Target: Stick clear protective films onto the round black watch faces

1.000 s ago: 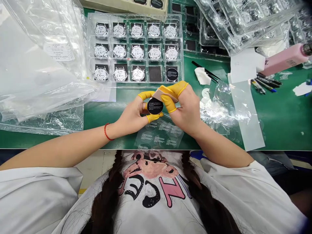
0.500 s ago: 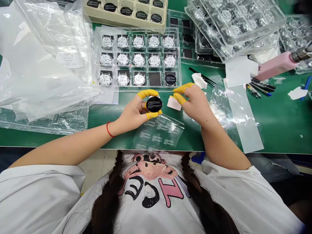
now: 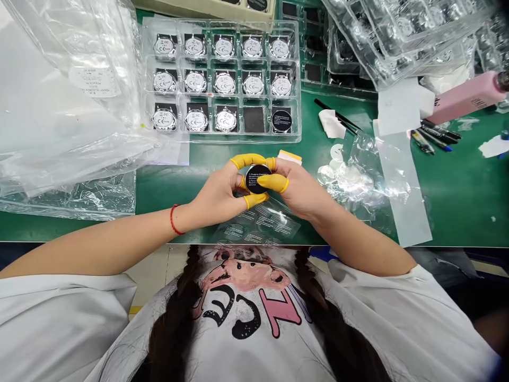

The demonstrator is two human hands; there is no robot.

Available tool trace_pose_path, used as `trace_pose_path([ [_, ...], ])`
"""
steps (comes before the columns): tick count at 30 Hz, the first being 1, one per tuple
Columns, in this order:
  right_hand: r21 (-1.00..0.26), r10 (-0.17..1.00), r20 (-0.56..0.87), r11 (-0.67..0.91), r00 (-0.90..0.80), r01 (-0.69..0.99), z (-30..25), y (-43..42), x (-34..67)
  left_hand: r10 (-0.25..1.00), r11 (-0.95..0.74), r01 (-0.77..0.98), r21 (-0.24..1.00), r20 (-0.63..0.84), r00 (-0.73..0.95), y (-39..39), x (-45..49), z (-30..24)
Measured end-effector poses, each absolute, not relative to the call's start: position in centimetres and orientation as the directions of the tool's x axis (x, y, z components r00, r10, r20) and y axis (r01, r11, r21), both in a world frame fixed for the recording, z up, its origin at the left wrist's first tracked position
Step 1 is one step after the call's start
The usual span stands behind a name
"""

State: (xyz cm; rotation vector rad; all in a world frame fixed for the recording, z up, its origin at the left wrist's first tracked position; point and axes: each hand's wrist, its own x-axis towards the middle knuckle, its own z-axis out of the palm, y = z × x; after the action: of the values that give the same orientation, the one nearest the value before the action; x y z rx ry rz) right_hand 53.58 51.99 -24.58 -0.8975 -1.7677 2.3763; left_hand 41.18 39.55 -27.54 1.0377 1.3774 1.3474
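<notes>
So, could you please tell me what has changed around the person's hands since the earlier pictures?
The right hand has moved in from the side and closed onto the black disc, its yellow-capped thumb against the disc's face. The pale backing paper now shows behind those fingers. The left hand grips the disc as before, and the tray is unchanged.

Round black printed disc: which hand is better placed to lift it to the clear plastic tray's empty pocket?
Probably the left hand: its yellow-cotted fingers grip the rim of the round black printed disc, while the right hand only has a thumb on it.
</notes>
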Motion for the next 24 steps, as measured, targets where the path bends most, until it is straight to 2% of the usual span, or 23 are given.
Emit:
trace_pose_path([
  [9,-0.883,0.383,-0.424,-0.374,-0.821,0.282,-24.86,51.61,53.34,0.971,0.039,0.065,0.997,-0.022,-0.239,39.37,41.51,-27.73],
  [15,-0.885,0.409,-0.421,-0.382,-0.810,0.267,-24.86,51.47,53.32,0.973,0.085,0.112,0.990,-0.058,-0.225,39.27,41.56,-27.62],
  [24,-0.896,0.406,-0.404,-0.356,-0.820,0.265,-25.29,51.35,53.23,0.972,0.105,0.098,0.990,-0.081,-0.220,39.32,41.56,-27.45],
])
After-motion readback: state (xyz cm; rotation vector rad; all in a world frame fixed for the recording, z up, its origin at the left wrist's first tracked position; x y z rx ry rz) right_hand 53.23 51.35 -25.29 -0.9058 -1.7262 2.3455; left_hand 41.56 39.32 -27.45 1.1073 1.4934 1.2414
